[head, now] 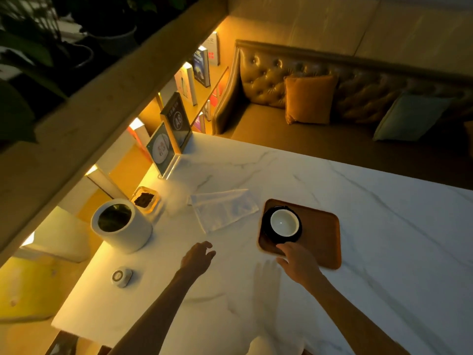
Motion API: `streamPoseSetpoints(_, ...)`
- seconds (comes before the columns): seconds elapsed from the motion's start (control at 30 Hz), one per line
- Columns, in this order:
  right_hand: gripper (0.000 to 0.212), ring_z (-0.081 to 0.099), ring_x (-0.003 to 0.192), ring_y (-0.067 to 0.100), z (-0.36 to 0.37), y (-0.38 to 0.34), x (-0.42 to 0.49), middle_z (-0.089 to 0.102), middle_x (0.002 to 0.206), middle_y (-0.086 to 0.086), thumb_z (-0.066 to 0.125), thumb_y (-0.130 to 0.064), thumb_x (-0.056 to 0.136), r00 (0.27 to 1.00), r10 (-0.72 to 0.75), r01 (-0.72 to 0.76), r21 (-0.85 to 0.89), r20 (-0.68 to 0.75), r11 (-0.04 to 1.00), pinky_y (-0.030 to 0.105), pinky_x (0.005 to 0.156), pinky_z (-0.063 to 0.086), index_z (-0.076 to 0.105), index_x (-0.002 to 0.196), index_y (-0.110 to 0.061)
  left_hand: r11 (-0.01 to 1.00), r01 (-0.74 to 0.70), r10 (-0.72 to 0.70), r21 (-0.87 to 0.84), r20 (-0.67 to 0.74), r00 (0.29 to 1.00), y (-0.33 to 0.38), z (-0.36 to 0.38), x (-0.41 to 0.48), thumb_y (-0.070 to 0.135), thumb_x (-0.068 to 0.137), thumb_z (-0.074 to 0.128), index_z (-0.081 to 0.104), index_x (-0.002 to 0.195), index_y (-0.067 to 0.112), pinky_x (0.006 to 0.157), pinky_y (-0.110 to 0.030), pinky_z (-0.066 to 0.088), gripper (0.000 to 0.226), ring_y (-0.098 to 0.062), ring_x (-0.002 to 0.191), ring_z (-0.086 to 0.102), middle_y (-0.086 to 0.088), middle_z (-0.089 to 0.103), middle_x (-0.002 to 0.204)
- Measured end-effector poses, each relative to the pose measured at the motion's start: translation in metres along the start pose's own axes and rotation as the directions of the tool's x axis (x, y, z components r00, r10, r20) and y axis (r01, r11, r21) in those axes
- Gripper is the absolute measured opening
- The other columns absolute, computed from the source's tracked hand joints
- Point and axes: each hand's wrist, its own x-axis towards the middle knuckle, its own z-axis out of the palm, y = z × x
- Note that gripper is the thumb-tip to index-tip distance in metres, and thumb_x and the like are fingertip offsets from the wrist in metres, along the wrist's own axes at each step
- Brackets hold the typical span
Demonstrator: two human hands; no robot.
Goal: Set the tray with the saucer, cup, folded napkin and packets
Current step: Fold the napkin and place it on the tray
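Both hands hover empty over the white marble bench (358, 213): the left hand (198, 257) with fingers loosely spread and holding nothing, the right hand (298, 262) also unclenched, its fingertips at the near edge of the brown tray (322, 237), whether touching the rim I cannot tell. Just beyond the right hand, on the tray's left part, stands the white cup (284, 222) upright on the dark saucer (266, 224). The rest of the tray, to the right of that hand, is bare wood. Ahead of the left hand, and beside the tray without touching it, the pale napkin (224, 210) lies flat on the bench. Farther left of the left hand stands a white cylindrical container (122, 226) with a dark opening, and behind it a small amber dish (146, 199) with dark contents that may be the packets; too dim to tell. Near the left forearm sits a small round white device (121, 276). At the bench's far left corner stand two sign holders (169, 134). Beyond the bench is a tufted sofa (281, 80) with cushions.
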Motion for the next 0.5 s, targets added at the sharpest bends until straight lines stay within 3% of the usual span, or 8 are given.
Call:
streamPoseSetpoints(0.23, 0.041, 0.056, 0.119, 0.022, -0.007, -0.053, 0.063, 0.060, 0.128, 0.002, 0.051, -0.035, 0.095, 0.991, -0.122, 0.125, -0.043, 0.050, 0.991, 0.036, 0.095, 0.048, 0.051, 0.134, -0.022, 0.997, 0.005, 0.002, 0.080, -0.093, 0.996, -0.018, -0.011, 0.025, 0.036, 0.099, 0.050, 0.059, 0.127, 0.025, 0.099, -0.034, 0.046, 0.031, -0.021, 0.122, 0.055, 0.000, 0.060, 0.131)
streamPoseSetpoints(0.5, 0.032, 0.055, 0.119, 0.027, -0.006, -0.077, 0.151, 0.057, 0.127, 0.010, 0.046, -0.019, 0.099, 0.980, -0.075, 0.107, -0.171, 0.183, 0.980, 0.039, 0.096, 0.050, 0.048, 0.131, -0.013, 0.957, -0.101, 0.122, 0.272, -0.061, 0.991, -0.006, -0.016, 0.096, 0.029, 0.100, 0.048, 0.058, 0.126, 0.022, 0.096, -0.039, 0.047, 0.029, -0.026, 0.117, 0.058, -0.003, 0.061, 0.126)
